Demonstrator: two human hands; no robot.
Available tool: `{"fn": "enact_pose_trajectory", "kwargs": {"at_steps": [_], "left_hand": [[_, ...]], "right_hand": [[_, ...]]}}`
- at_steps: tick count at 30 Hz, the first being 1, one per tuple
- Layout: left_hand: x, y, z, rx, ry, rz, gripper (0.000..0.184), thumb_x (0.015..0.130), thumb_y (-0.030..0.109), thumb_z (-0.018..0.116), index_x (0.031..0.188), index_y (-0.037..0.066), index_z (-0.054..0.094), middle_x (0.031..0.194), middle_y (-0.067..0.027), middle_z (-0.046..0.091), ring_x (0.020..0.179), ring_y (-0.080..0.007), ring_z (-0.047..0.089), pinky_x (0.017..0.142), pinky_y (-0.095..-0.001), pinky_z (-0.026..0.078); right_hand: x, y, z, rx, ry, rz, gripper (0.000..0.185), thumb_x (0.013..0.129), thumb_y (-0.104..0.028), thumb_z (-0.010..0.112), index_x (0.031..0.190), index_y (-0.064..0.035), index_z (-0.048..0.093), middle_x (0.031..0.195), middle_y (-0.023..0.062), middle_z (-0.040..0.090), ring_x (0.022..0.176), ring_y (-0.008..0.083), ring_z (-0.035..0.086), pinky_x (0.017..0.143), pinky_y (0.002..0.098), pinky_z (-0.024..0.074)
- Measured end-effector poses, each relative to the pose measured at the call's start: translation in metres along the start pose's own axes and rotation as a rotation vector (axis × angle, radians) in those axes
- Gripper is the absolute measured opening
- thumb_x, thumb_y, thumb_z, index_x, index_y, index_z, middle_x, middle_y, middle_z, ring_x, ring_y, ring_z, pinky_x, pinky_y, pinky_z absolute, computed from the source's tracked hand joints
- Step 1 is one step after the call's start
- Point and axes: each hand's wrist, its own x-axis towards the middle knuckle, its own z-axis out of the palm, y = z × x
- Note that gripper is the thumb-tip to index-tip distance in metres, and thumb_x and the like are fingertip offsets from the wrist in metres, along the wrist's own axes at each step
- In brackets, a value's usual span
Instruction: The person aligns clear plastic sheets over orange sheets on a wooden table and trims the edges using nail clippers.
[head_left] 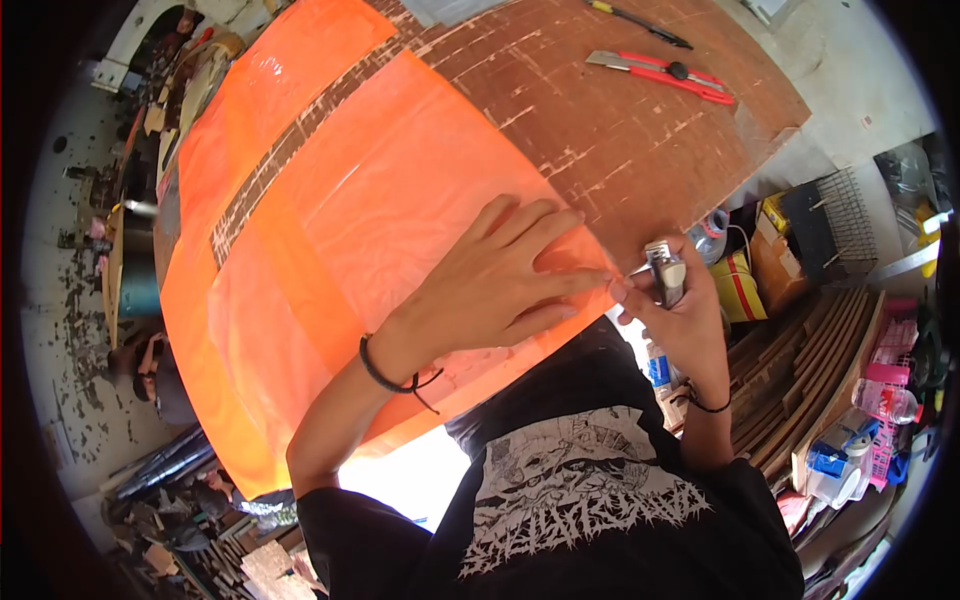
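Observation:
An orange sheet [340,200] lies over the brown, scored work board [620,150]. Flat on the sheet rests my left hand [490,275], its fingers spread toward the sheet's right corner. My right hand [680,310] is at that corner, wrapped round a metal lighter [665,273] whose top is flipped up. The thumb and a fingertip of this hand are at the sheet's corner; whether they pinch it I cannot make out. No flame can be seen.
A red cutter knife [665,75] and a yellow-and-black knife [640,24] lie at the board's far side. Right of the board are a plastic bottle [710,235], curved wooden strips [800,370] and a wire basket [848,225]. Another person [172,385] is at the far left.

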Motion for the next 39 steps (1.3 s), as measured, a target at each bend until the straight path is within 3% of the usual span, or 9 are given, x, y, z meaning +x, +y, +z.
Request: {"fn": "enact_pose_trajectory", "kwargs": {"at_steps": [8,20,23,27,30,32,33,35,39], "left_hand": [[-0.005,-0.009,0.008,-0.024,0.021,0.058,0.038,0.082,0.032,0.062,0.119,0.030,0.061,0.128,-0.0125,0.045,0.118,-0.0315,0.042,0.100,-0.0474,0.032],[-0.010,-0.018,0.011,-0.062,0.085,0.162,0.034,0.083,0.028,0.060,0.117,0.024,0.061,0.128,-0.0124,0.046,0.121,-0.0303,0.041,0.103,-0.0475,0.031],[-0.012,-0.018,0.014,-0.048,0.131,0.167,0.033,0.084,0.027,0.059,0.117,0.024,0.061,0.128,-0.0121,0.047,0.120,-0.0299,0.042,0.102,-0.0475,0.031],[-0.011,-0.011,-0.001,0.012,0.177,0.132,0.031,0.086,0.027,0.058,0.116,0.022,0.062,0.126,-0.0120,0.049,0.119,-0.0298,0.044,0.102,-0.0456,0.032],[-0.008,-0.005,-0.033,-0.064,0.003,0.038,0.034,0.086,0.028,0.059,0.119,0.019,0.059,0.124,-0.0130,0.050,0.118,-0.0297,0.046,0.102,-0.0432,0.033],[-0.012,-0.004,-0.057,-0.035,-0.105,-0.157,0.041,0.087,0.032,0.058,0.123,0.014,0.056,0.126,-0.0157,0.050,0.121,-0.0315,0.043,0.104,-0.0432,0.031],[-0.018,-0.009,-0.061,-0.011,-0.104,-0.151,0.041,0.087,0.032,0.058,0.123,0.014,0.056,0.126,-0.0157,0.050,0.121,-0.0315,0.043,0.104,-0.0432,0.031],[-0.033,-0.028,-0.057,0.215,0.034,-0.430,0.057,0.088,0.045,0.053,0.134,0.012,0.045,0.140,-0.0183,0.038,0.131,-0.0348,0.033,0.109,-0.0470,0.024],[-0.049,-0.075,-0.051,0.354,0.089,-0.636,0.073,0.087,0.059,0.045,0.142,0.013,0.033,0.150,-0.0176,0.022,0.139,-0.0358,0.018,0.113,-0.0493,0.013]], "right_hand": [[0.000,0.003,0.002,-0.072,0.031,-0.075,0.037,0.082,-0.008,0.071,0.106,-0.0039,0.044,0.078,0.0051,0.061,0.063,0.0077,0.058,0.054,0.0223,0.0509],[-0.003,0.004,0.010,-0.155,0.081,-0.096,0.034,0.083,-0.013,0.069,0.106,-0.0066,0.045,0.068,0.0013,0.057,0.054,0.0073,0.056,0.044,0.0172,0.0378],[-0.001,0.007,0.009,-0.192,0.106,-0.136,0.032,0.085,-0.014,0.068,0.105,-0.0062,0.045,0.062,0.0012,0.058,0.046,0.0022,0.044,0.040,0.0176,0.0278],[-0.001,0.005,0.012,-0.181,0.122,-0.138,0.031,0.085,-0.014,0.068,0.104,-0.0067,0.045,0.059,0.0012,0.058,0.042,0.0018,0.039,0.039,0.0181,0.0263],[0.000,0.006,0.011,-0.193,0.132,-0.162,0.032,0.084,-0.013,0.068,0.104,-0.0070,0.044,0.058,0.0012,0.057,0.042,0.0020,0.039,0.039,0.0182,0.0261],[0.001,0.005,0.010,-0.184,0.125,-0.169,0.032,0.084,-0.012,0.068,0.104,-0.0070,0.043,0.057,0.0007,0.056,0.042,0.0025,0.040,0.038,0.0182,0.0263],[0.003,0.007,0.007,-0.171,0.100,-0.161,0.032,0.084,-0.011,0.068,0.103,-0.0071,0.043,0.057,0.0005,0.056,0.042,0.0028,0.042,0.039,0.0182,0.0270],[0.005,0.013,0.006,-0.129,0.082,-0.181,0.032,0.084,-0.009,0.069,0.102,-0.0072,0.043,0.058,0.0000,0.055,0.044,0.0032,0.046,0.039,0.0181,0.0290],[0.004,0.010,0.006,-0.115,0.069,-0.153,0.032,0.084,-0.009,0.068,0.103,-0.0074,0.042,0.058,-0.0006,0.054,0.046,0.0039,0.049,0.039,0.0179,0.0302]]}}
